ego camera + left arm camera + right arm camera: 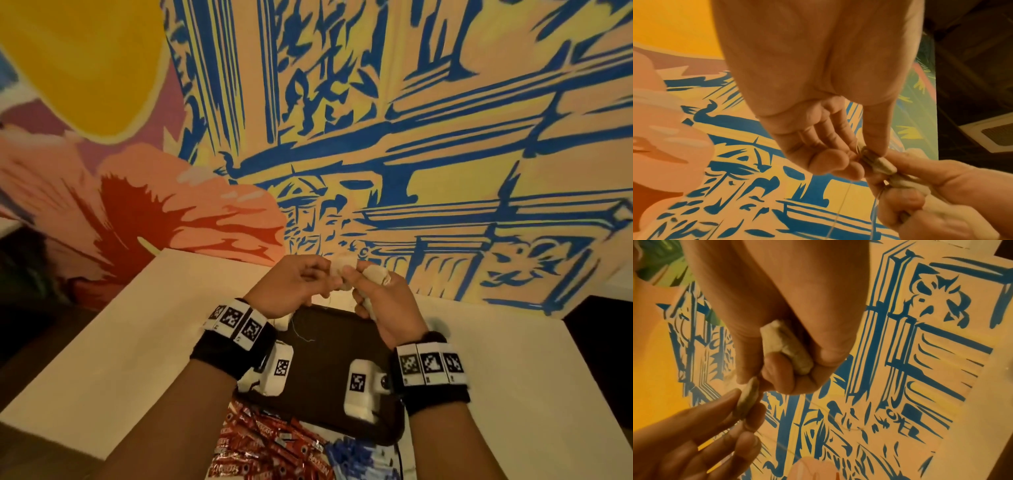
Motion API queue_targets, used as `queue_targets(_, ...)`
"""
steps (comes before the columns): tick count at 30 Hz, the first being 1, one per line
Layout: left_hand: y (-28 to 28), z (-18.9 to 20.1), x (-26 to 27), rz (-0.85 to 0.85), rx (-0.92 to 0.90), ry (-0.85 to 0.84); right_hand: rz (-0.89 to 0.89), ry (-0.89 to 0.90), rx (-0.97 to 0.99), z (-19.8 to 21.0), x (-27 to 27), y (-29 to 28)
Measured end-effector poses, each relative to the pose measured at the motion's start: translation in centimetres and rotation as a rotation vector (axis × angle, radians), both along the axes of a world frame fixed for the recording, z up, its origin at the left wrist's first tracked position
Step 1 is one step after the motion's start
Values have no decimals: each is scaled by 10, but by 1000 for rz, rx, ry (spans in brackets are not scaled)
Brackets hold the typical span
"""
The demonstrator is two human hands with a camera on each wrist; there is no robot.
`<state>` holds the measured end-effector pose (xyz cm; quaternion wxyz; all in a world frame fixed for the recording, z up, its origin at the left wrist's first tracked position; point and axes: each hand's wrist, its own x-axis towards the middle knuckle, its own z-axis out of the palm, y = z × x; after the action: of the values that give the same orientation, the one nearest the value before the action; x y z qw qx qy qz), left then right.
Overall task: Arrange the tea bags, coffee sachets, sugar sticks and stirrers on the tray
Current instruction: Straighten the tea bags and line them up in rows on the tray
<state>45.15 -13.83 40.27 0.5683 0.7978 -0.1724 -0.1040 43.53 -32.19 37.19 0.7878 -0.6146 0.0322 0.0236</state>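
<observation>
Both hands are raised together above the far edge of a dark brown tray (329,346). My left hand (301,284) pinches one pale tea bag (339,267) between thumb and fingers; the same tea bag (882,164) and its thin strings show in the left wrist view. My right hand (380,294) grips a bunch of tea bags (375,274) in its fist, and its fingertips also touch the pinched one. In the right wrist view the bunch (787,345) sits in the fist and the single bag (748,399) lies between both hands' fingertips. A thread dangles over the tray.
A heap of red coffee sachets (267,445) lies on the white table (120,359) in front of the tray, with blue-and-white sachets (359,455) to its right. A painted mural wall (376,137) rises just behind the table.
</observation>
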Motion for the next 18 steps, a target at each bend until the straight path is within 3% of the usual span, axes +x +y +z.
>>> queue_targets(5, -9, -5, -21, 124, -62, -2, 8, -15, -20, 1, -14, -14)
queue_targets(13, -19, -28, -53, 182, -139, 50, 134, -74, -135, -4, -36, -29)
queue_targets(18, -23, -31, -59, 152, -8, -12, 127, -133, -234, -1, -39, -29)
